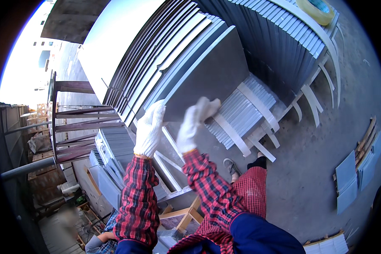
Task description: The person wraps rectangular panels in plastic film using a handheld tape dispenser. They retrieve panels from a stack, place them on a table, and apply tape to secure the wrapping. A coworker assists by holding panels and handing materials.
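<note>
Both my hands wear white knit gloves and reach out from red-and-black checked sleeves. My left hand (pixel 150 128) is at the lower left corner of a large flat grey panel (pixel 207 70), its fingers closed together against the edge. The thumb side is hidden. My right hand (pixel 195 122) is smeared by motion at the same panel's lower edge, fingertips toward a bundle of narrow grey strips (pixel 237 114). Pale bands (pixel 258 106) cross that bundle. Behind the panel leans a row of similar panels (pixel 165 55) standing on edge.
More dark panels (pixel 279 51) stand at the upper right under a roll of clear tape (pixel 315 10). A maroon metal rack (pixel 82 120) is at left. Flat grey pieces (pixel 351 178) lie on the floor at right. Another person's arm (pixel 103 238) shows at lower left.
</note>
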`<state>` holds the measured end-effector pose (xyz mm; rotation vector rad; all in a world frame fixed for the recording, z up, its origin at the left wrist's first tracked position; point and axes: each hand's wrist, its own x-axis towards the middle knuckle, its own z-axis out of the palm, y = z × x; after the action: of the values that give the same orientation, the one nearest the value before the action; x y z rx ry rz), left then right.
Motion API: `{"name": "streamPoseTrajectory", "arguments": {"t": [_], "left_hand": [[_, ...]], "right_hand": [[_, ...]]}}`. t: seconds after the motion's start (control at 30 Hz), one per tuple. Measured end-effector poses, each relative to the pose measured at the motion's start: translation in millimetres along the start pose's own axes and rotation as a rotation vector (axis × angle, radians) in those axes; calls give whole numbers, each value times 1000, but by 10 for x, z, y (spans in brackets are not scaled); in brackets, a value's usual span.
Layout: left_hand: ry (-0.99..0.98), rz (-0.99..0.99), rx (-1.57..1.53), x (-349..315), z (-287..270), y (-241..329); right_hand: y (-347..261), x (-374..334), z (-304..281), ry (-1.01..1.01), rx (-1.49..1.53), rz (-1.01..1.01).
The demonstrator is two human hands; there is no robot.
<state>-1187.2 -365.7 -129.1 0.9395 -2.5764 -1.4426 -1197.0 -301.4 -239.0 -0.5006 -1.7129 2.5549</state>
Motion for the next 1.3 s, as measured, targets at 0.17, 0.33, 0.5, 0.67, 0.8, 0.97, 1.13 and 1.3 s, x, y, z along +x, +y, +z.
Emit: {"name": "streamPoseTrajectory", "arguments": {"t": [0.17, 0.33, 0.5, 0.67, 0.8, 0.97, 1.13, 1.3], "left_hand": [[-174, 123, 288, 16, -256, -67], [-110, -91, -175, 19, -34, -30], [-104, 49, -7, 22, -23, -92], [-76, 17, 17, -32, 22, -32], [-9, 102, 132, -42, 31, -232], [86, 25, 69, -76, 120, -206], [110, -123, 146, -255, 186, 350], [239, -187, -456, -518, 384, -45]], "right_hand": [[-632, -423, 278, -283, -105, -359], [22, -413, -95, -21, -153, -48], [437, -266, -458, 51, 446, 801], [241, 336, -1080, 110, 114, 745], [-337, 871, -1460, 78, -52, 581], [-91, 1549, -1890, -173, -715, 119], [-257, 1954, -1991, -529, -1252, -417], [-796, 2513, -1537, -658, -910, -184]]}}
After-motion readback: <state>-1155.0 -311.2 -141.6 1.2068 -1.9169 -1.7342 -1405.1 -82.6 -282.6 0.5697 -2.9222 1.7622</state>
